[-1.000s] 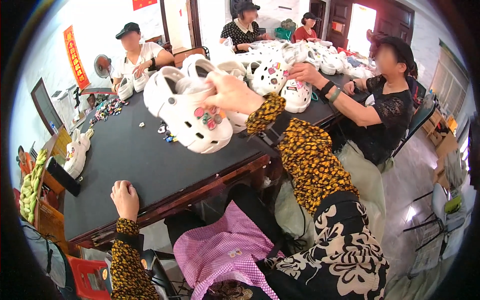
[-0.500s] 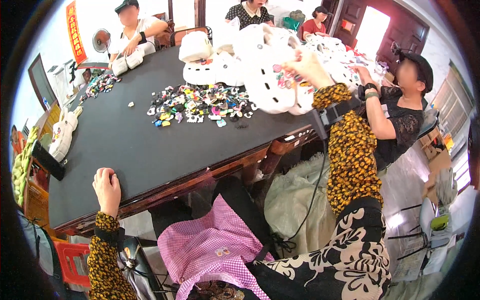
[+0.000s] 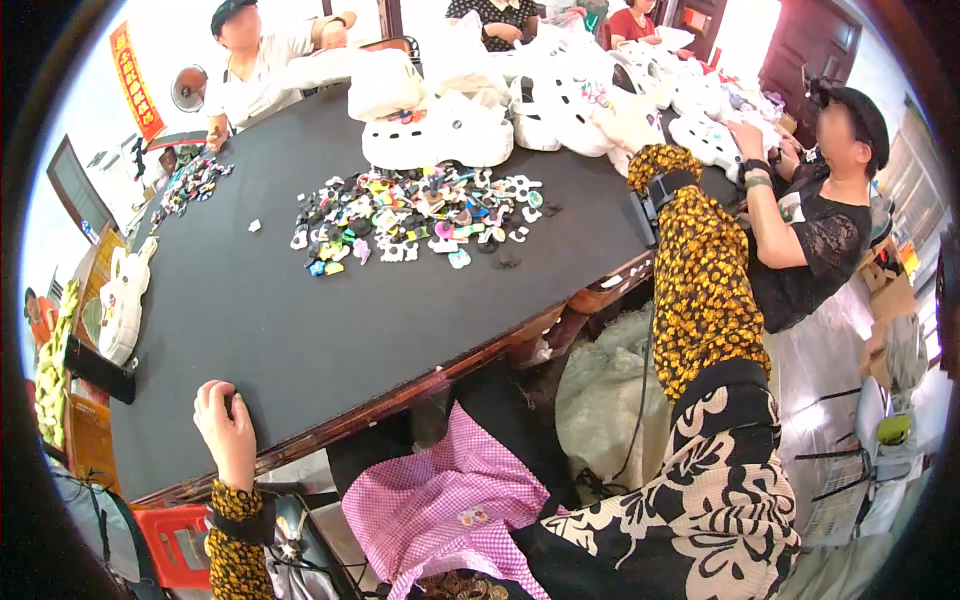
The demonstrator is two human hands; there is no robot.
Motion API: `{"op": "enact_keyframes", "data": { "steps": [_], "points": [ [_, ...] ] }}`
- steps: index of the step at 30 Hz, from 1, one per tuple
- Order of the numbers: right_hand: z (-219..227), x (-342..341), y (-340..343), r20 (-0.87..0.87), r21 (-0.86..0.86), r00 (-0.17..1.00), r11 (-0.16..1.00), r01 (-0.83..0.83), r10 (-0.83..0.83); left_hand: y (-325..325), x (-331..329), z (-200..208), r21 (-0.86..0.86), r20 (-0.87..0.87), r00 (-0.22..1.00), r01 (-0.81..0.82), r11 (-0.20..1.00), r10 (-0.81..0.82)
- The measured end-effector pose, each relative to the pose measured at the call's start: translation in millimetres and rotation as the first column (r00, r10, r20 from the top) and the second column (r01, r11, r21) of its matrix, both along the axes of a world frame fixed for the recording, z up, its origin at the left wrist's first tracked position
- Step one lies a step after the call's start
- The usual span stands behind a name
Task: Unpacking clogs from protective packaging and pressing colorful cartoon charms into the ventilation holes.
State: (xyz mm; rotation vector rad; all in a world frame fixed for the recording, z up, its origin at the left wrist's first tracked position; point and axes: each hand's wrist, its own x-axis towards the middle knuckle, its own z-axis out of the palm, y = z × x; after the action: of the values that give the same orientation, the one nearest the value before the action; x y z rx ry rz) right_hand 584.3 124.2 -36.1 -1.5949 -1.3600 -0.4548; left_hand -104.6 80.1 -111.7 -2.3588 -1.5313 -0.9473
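Observation:
My left hand (image 3: 226,432) rests on the near edge of the black tabletop (image 3: 270,320), fingers lying loosely bent on the surface and nothing seen in them. My right hand (image 3: 634,122) reaches far across to a pile of white clogs (image 3: 545,95). Glare washes out its fingers, so whether they grip a clog is hidden. Some clogs there carry small coloured charms. Nearer and left of the pile, a white clog (image 3: 437,138) lies sideways with others on top. Loose shoe charms (image 3: 420,215) of many colours lie heaped in front of it.
A co-worker (image 3: 825,200) handles clogs at the right; another person (image 3: 250,65) stands at the far left. Decorated white clogs (image 3: 125,305) stand by a dark box (image 3: 98,372) at the left edge. A second charm heap (image 3: 192,185) lies farther back. A cable hangs below my right forearm.
The charm-decorated clogs at my right hand have gone from close up to the pile farther back. The far-left person's arm has swung toward the pile. The view has shifted slightly.

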Motion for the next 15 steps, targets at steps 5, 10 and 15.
{"op": "enact_keyframes", "data": {
  "steps": [5, 10, 15],
  "points": [
    [-18, 27, -26, -0.293, -0.208, 0.956, 0.978, -0.035, -0.028, -5, 10, 5, 0.016, 0.013, 1.000, 0.017, 1.000, -0.017],
    [-4, -16, -78, -0.179, -0.230, 0.983, 0.973, -0.008, -0.035, -2, 3, 0, 0.053, -0.011, 1.000, 0.017, 0.998, -0.017],
    [0, -43, -155, -0.011, -0.450, 0.997, 0.891, 0.059, -0.072, 14, -12, 0, -0.039, -0.032, 0.999, 0.035, 0.999, -0.036]
  ]
}}
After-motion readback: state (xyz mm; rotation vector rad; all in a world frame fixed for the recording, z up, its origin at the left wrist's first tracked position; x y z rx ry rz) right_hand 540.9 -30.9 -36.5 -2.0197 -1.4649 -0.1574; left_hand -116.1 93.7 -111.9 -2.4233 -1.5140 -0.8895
